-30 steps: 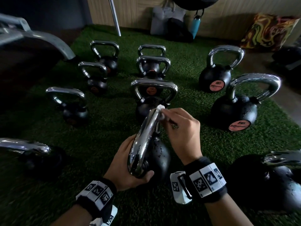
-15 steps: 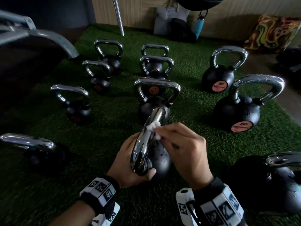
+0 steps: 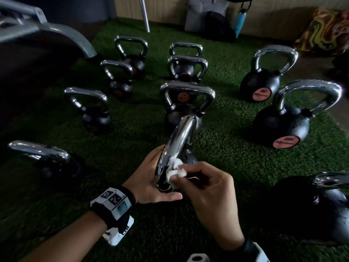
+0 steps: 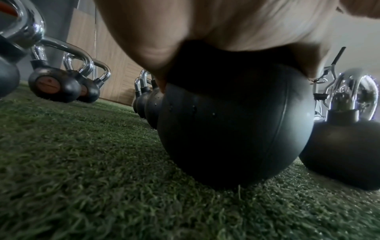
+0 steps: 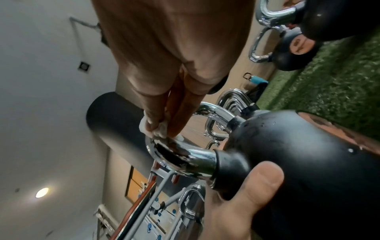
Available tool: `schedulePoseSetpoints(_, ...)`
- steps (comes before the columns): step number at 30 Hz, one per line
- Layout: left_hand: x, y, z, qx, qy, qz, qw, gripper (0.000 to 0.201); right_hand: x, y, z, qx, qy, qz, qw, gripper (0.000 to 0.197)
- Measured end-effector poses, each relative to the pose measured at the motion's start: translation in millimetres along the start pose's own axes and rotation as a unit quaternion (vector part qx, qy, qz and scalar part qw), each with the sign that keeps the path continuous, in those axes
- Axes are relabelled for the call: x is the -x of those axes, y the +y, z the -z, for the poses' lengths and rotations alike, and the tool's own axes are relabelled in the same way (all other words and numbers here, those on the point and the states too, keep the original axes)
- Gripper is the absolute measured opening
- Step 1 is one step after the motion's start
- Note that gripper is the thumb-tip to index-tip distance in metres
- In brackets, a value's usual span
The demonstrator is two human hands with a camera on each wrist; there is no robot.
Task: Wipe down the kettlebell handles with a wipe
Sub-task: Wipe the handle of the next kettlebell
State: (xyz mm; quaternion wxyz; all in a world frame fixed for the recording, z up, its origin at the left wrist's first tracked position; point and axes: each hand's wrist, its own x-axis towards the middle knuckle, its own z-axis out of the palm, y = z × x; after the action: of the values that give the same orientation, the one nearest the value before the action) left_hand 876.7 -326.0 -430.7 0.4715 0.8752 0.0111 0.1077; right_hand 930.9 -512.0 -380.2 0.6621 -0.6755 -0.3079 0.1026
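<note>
A black kettlebell [image 3: 190, 157] stands on the turf right in front of me, its chrome handle [image 3: 179, 140] seen edge-on. My left hand [image 3: 149, 176] grips it at the near foot of the handle, thumb across the front. In the left wrist view the palm [image 4: 205, 24] lies over the round black body [image 4: 236, 129]. My right hand [image 3: 188, 178] pinches a crumpled white wipe [image 3: 175, 170] against the near lower bend of the handle. The right wrist view shows the fingertips [image 5: 152, 123] pressing the wipe [image 5: 159, 129] onto the chrome bend [image 5: 185, 154].
Several other chrome-handled kettlebells stand around on the green turf [image 3: 132, 133]: one just behind [image 3: 187, 103], two at right [image 3: 281, 120], one at near right [image 3: 321, 205], others at left [image 3: 90, 110]. A bench frame [image 3: 47, 29] is at back left. Bags and a blue bottle [image 3: 240, 21] stand by the wall.
My right hand has slid the wipe down the handle from its far top towards me, onto the near lower bend. The left hand has kept its hold.
</note>
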Motion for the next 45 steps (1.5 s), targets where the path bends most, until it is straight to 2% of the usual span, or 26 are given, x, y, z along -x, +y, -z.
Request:
schedulePoseSetpoints(2,1.2,0.7,-3.4,0.041,0.001,0.032,0.999,0.058,4.5,1.8,-2.4,-0.007,0.001,-0.003,1.0,0.015)
schedulePoseSetpoints(3,1.3,1.2,-3.8,0.048,-0.002,0.059,0.997,0.068,8.5,3.3,-4.5,0.001,0.001,0.0,1.0,0.015)
schedulePoseSetpoints(5,0.5,0.9,-3.1,0.021,-0.003,0.107,0.994,0.106,16.2,11.7,-7.6,0.03,0.002,0.021,0.999,0.013)
schedulePoseSetpoints(6,0.3,0.6,-2.7,0.016,-0.002,0.112,0.994,0.111,17.6,19.0,-8.1,0.05,0.004,0.033,0.998,0.013)
schedulePoseSetpoints(9,1.8,-1.6,-4.2,0.035,0.016,0.056,0.998,0.105,14.3,39.7,-4.7,0.11,-0.003,0.06,0.992,0.016)
schedulePoseSetpoints(11,1.6,-4.0,-3.3,0.026,0.035,0.06,0.997,0.105,9.4,45.8,0.8,0.144,-0.029,0.079,0.986,0.016)
schedulePoseSetpoints(13,-0.6,-1.5,-3.1,-0.022,-0.01,0.075,0.997,0.103,-0.6,43.7,9.2,0.157,-0.066,0.091,0.981,0.016)
schedulePoseSetpoints(15,-1.8,-7.2,-4.7,-0.072,-0.004,0.05,0.996,0.072,-19.5,39.6,17.8,0.168,-0.103,0.091,0.976,0.019)
schedulePoseSetpoints(16,-0.9,-6.2,-3.6,-0.059,0.012,0.053,0.997,0.076,-31.3,37.8,20.6,0.178,-0.124,0.09,0.972,0.021)
schedulePoseSetpoints(18,-0.4,-3.4,-2.1,-0.022,0.033,0.047,0.998,0.105,-53.8,34.6,21.1,0.195,-0.192,0.084,0.958,0.019)
schedulePoseSetpoints(20,-1.9,-1.1,-3.4,-0.028,0.043,0.02,0.998,0.117,-69.3,29.4,17.4,0.199,-0.266,0.088,0.939,0.016)
schedulePoseSetpoints(22,-1.6,3.4,-2.7,-0.01,0.042,0.015,0.999,0.124,-76.9,22.8,15.8,0.183,-0.311,0.088,0.928,0.017)
schedulePoseSetpoints(24,-2.2,2.3,-2.6,-0.016,0.043,0.008,0.999,0.127,-80.3,19.0,17.7,0.149,-0.338,0.053,0.928,0.019)
schedulePoseSetpoints(27,-1.5,1.6,-1.9,-0.016,0.047,-0.007,0.999,0.121,-81.1,20.1,20.5,0.1,-0.357,0.004,0.929,0.015)
schedulePoseSetpoints(31,-2.0,4.8,-2.0,-0.028,0.041,-0.008,0.999,0.128,-78.2,22.8,19.0,0.135,-0.347,0.014,0.928,0.016)
schedulePoseSetpoints(34,-1.4,5.0,-2.3,-0.031,0.047,0.012,0.998,0.124,-70.6,23.1,21.2,0.051,-0.326,-0.04,0.943,0.015)
schedulePoseSetpoints(36,-1.5,6.2,-2.5,-0.032,0.043,0.01,0.999,0.114,-59.8,26.4,17.9,-0.064,-0.286,-0.083,0.952,0.015)
schedulePoseSetpoints(38,-1.8,8.0,-3.4,-0.026,0.053,-0.003,0.998,0.108,-47.5,29.0,9.0,-0.223,-0.232,-0.14,0.936,0.017)
schedulePoseSetpoints(40,-1.9,5.1,-4.8,-0.006,0.061,-0.008,0.998,0.112,-41.7,29.5,-0.7,-0.34,-0.171,-0.195,0.904,0.018)
schedulePoseSetpoints(43,-4.0,-1.6,-6.3,0.006,0.068,-0.005,0.998,0.117,-49.5,29.3,-10.4,-0.416,-0.078,-0.225,0.878,0.026)
schedulePoseSetpoints(45,-4.0,-2.9,-6.3,0.007,0.066,-0.002,0.998,0.117,-54.4,30.2,-11.4,-0.41,-0.045,-0.213,0.886,0.035)
